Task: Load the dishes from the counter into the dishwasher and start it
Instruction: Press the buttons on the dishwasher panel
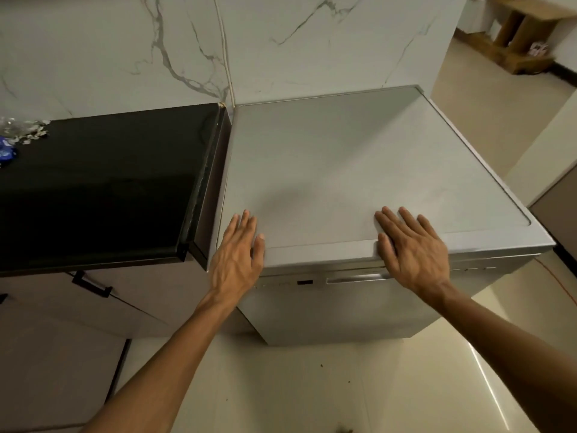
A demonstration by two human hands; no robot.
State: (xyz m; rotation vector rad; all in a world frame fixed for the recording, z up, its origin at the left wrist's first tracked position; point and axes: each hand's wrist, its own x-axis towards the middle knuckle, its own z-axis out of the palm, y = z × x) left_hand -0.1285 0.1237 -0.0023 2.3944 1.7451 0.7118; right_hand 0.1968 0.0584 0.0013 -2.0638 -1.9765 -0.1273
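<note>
Both of my bare forearms reached out over the pale glossy floor tiles. At far left, crumpled foil and a blue wrapper lay on the black glossy countertop; I could see no dishes on the part in view. My left hand lay flat, fingers spread and gripping nothing, on the near left corner of the grey box-shaped freestanding dishwasher. My right hand lay flat and open too, over its near front edge, just above the recessed door handle. The door looked shut. I judged that leaning my weight there while pulling could shift the freestanding machine, and that opening it without stepping back could bring the door against my legs.
</note>
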